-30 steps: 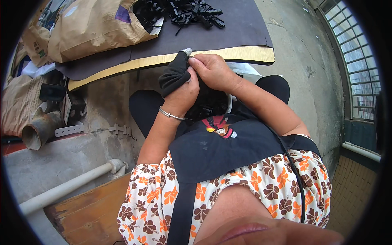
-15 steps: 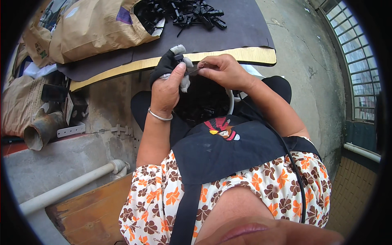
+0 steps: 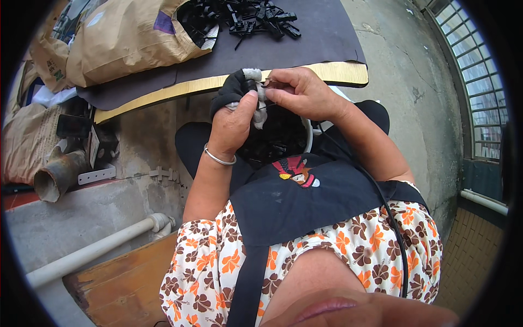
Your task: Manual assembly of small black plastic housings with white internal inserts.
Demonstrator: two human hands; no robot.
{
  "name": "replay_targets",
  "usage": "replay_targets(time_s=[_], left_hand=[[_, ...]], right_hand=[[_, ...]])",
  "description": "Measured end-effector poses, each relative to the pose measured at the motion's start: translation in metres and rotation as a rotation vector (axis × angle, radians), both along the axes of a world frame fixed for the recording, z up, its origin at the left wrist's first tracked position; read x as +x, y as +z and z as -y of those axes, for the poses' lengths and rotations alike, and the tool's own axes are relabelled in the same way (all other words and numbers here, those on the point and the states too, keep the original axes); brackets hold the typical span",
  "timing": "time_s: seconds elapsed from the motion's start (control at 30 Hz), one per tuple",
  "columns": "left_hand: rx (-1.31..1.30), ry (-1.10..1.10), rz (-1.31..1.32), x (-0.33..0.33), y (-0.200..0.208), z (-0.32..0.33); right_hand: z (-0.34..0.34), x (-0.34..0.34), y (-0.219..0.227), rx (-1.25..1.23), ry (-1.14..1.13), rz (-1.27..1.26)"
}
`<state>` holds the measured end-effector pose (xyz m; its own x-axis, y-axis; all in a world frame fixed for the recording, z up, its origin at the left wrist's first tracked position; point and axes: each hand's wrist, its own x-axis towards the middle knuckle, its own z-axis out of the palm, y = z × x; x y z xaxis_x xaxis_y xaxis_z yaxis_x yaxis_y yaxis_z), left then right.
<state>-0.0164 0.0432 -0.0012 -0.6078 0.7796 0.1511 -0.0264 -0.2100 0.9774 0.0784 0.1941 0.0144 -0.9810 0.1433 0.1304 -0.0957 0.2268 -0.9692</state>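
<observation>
My left hand (image 3: 234, 117) wears a partial black glove with light grey fingertips, its thumb bare. It is closed on a small black plastic part (image 3: 250, 85), pressed between thumb and gloved fingers. Close beside it, my right hand (image 3: 305, 97) is bare and pinches something thin and dark at its fingertips, too small to name. The two hands meet just before the table's near edge. Below them, between my knees, stands a bucket with a pale rim (image 3: 310, 139), holding many black plastic pieces (image 3: 275, 140).
Ahead is a table with a dark cover (image 3: 321, 38) and a yellowish edge. A heap of black plastic parts (image 3: 264, 20) lies on it, beside an open brown paper sack (image 3: 125, 43). To the left are a rusty pipe (image 3: 52, 177) and another sack (image 3: 27, 139).
My left hand has moved right and turned slightly, bringing the black plastic part closer to my right fingertips. My right hand has shifted only slightly.
</observation>
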Motion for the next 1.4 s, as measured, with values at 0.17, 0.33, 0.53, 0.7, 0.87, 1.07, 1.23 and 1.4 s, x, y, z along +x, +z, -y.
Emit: replay_targets(time_s=[0.17,0.33,0.53,0.7,0.87,1.07,1.23,1.4], left_hand=[[0.015,-0.014,0.153,0.002,0.004,0.001],[0.014,-0.101,-0.094,0.004,0.003,0.002],[-0.027,0.029,-0.014,0.001,-0.004,0.000],[-0.054,0.050,-0.266,0.003,-0.001,-0.006],[-0.047,0.177,-0.663,0.008,-0.006,-0.011],[-0.134,0.268,-0.812,0.012,-0.015,-0.010],[-0.221,0.275,-0.711,0.007,-0.015,-0.007],[-0.407,0.227,-1.169,-0.014,-0.022,0.008]], right_hand=[[-0.006,0.008,-0.004,0.042,0.165,-0.145],[0.008,-0.002,-0.009,-0.184,-0.054,-0.050],[0.002,0.001,-0.001,0.103,-0.064,-0.066],[0.003,-0.001,-0.001,0.264,-0.035,-0.051],[0.009,-0.005,-0.016,0.149,-0.092,0.052],[0.021,-0.013,-0.046,-0.071,-0.082,0.011],[-0.001,-0.014,-0.023,0.187,-0.129,-0.034],[-0.081,-0.039,-0.027,0.824,-0.730,0.008]])
